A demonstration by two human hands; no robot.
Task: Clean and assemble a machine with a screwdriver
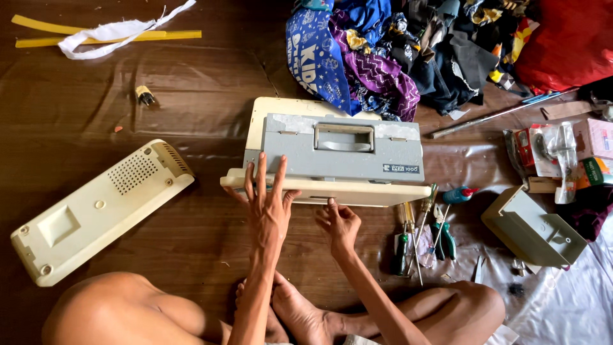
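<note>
Now the left hand [268, 207] lies flat, fingers spread, on the grey and cream machine [332, 153] in the middle. The right hand [338, 223] pinches its near edge. One cream cover [96, 211] already lies off, left.

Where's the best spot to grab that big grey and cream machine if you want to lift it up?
Probably the grey carry handle set into the top of the machine. It forms a bar with a recess beneath, so fingers can hook under it from above. The left hand lies flat against the cream front edge and the right hand touches its underside; that smooth edge offers less to hold.
</note>
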